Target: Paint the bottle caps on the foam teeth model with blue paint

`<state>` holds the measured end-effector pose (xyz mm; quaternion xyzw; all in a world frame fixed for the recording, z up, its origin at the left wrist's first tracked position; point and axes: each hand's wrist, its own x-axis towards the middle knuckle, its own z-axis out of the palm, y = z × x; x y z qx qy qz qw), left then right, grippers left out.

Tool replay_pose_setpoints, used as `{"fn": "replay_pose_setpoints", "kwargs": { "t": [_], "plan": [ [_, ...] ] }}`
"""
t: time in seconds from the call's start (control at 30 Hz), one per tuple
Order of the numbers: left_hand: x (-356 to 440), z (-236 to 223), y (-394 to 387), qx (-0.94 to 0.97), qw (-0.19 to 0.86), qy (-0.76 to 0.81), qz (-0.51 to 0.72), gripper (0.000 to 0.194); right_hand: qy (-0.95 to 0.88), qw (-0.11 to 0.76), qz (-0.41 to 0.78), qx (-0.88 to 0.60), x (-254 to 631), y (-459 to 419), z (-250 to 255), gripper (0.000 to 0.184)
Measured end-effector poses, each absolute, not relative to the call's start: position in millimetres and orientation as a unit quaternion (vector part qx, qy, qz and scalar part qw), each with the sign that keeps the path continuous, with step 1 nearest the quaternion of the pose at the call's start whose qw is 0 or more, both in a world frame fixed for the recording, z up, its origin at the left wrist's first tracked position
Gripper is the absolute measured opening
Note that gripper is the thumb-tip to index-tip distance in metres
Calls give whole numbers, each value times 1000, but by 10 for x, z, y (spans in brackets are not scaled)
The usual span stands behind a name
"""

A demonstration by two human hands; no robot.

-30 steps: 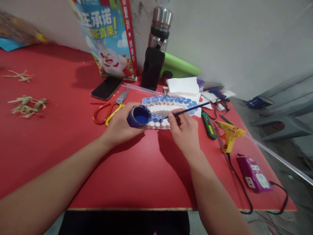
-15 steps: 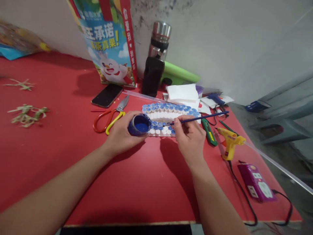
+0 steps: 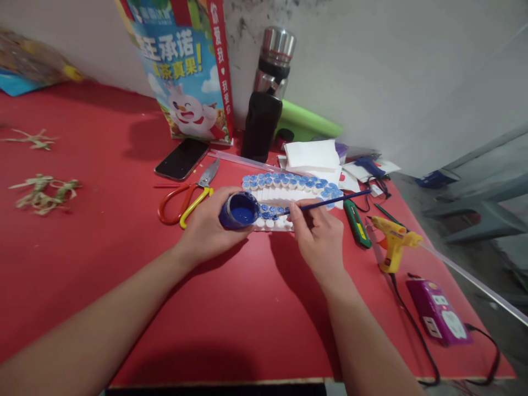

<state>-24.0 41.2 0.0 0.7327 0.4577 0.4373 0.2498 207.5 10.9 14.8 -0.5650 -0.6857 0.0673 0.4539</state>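
Note:
My left hand [image 3: 208, 225] is wrapped round a small jar of blue paint [image 3: 240, 211], tilted so its open mouth faces me. In my right hand [image 3: 317, 234] is a thin dark blue paintbrush [image 3: 336, 201], pinched between thumb and fingers. Its tip points left, down at the near row of a white craft piece [image 3: 272, 195] edged with small round discs. The far and right-hand discs are blue on top. In the near rows some discs are blue and others white. My hands and the jar hide part of the piece.
Scissors [image 3: 181, 206] and a phone [image 3: 181, 159] lie left; a box cutter [image 3: 357, 224], yellow glue gun [image 3: 395, 242] and purple power strip [image 3: 437, 312] lie right. Behind stand a printed bag [image 3: 185, 71], a flask [image 3: 275, 58] and white paper [image 3: 311, 155]. Woven straw pieces [image 3: 45, 193] lie far left.
The brush tip has moved slightly left and down along the near discs, and its handle has shifted left. The jar stays in my left hand. The whole view has shifted slightly.

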Motion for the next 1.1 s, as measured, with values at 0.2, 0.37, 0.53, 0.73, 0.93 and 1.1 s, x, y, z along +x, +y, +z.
{"fn": "replay_pose_setpoints", "kwargs": {
  "t": [0.2,0.37,0.53,0.73,0.93,1.1],
  "plan": [
    [-238,-14,417,728,257,458,440,50,-687,449,66,-568,2087,129,135,23],
    [-252,-37,432,720,265,461,445,53,-681,455,69,-570,2087,114,150,23],
    [-249,-33,437,723,265,458,444,53,-698,451,70,-552,2091,132,131,21],
    [-247,-26,438,726,267,455,441,52,-690,460,62,-555,2104,124,142,23],
    [-247,-54,450,732,246,455,443,53,-696,452,64,-555,2120,127,139,23],
    [-252,-67,456,736,245,450,443,54,-695,453,63,-554,2116,130,140,24]
  ]
}}
